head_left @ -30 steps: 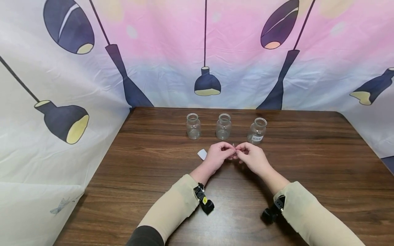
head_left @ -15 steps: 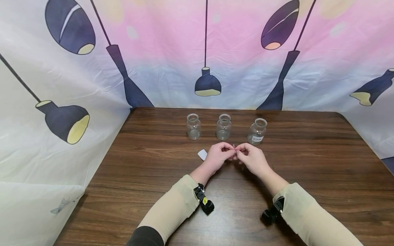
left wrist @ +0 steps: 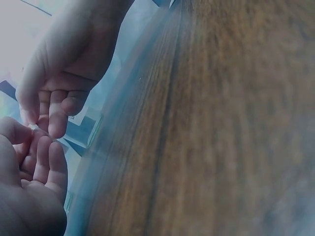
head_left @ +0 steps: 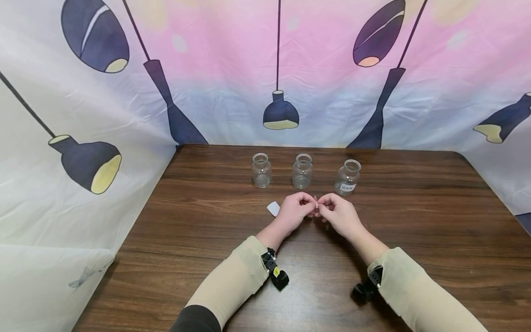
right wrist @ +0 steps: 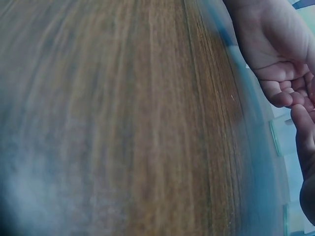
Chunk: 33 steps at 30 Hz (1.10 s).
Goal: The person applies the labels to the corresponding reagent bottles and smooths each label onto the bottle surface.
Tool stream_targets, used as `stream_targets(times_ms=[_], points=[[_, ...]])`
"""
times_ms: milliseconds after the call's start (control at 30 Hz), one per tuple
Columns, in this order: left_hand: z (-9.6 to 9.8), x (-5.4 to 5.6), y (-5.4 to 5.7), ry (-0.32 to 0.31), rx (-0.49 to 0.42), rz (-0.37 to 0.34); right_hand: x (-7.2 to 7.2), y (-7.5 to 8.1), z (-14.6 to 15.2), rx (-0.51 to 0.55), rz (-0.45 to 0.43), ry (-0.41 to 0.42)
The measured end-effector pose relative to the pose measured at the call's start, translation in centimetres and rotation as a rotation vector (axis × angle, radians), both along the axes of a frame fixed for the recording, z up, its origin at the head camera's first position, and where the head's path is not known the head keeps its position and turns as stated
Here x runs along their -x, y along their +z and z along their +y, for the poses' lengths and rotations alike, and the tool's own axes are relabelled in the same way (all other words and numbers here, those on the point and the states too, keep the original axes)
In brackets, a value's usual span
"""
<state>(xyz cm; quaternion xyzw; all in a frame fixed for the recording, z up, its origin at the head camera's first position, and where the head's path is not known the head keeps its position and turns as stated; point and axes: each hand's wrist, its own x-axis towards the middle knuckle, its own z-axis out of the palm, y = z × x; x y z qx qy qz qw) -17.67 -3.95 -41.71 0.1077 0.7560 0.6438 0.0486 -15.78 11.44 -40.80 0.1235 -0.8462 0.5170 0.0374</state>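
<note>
My left hand (head_left: pixel 292 212) and right hand (head_left: pixel 341 214) meet fingertip to fingertip above the table, just in front of the jars. Between thumbs and forefingers both pinch a small pale slip (head_left: pixel 316 200), mostly hidden by the fingers; its kind is too small to tell. In the left wrist view a whitish bit of the slip (left wrist: pixel 33 126) shows where the fingertips meet. Close to the left hand's outer side, a white piece of paper (head_left: pixel 273 208) lies on the table, partly covered by that hand.
Behind the hands stand three open glass jars: a left jar (head_left: pixel 262 171), a middle jar (head_left: pixel 302 172) and a right jar (head_left: pixel 347 175) with a white printed label. The brown wooden table (head_left: pixel 199 240) ends at a patterned cloth (head_left: pixel 232 106).
Both hands stay in place, fingertips together. The fingertips shift very slightly, and a little more of the pale slip shows between them now.
</note>
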Motion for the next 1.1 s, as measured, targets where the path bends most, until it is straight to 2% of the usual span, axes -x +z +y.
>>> stream_targets(times_ms=[200, 400, 767, 1000, 1100], points=[[0.0, 0.0, 0.0, -0.009, -0.062, -0.037, 0.1, 0.1, 0.1, 0.05, -0.048, -0.024], [-0.4, -0.1, 0.1, -0.005, -0.058, -0.047, 0.3, 0.2, 0.4, 0.101, -0.1, -0.066], [-2.0, -0.2, 0.2, 0.004, -0.066, -0.043, 0.6, 0.1, 0.8, 0.163, -0.106, -0.154], [-2.5, 0.0, -0.2, 0.035, -0.151, -0.062, 0.8, 0.2, 1.0, 0.192, -0.111, -0.2], [-2.7, 0.0, -0.3, 0.032, -0.145, -0.068, 0.8, 0.1, 1.0, 0.203, -0.11, -0.205]])
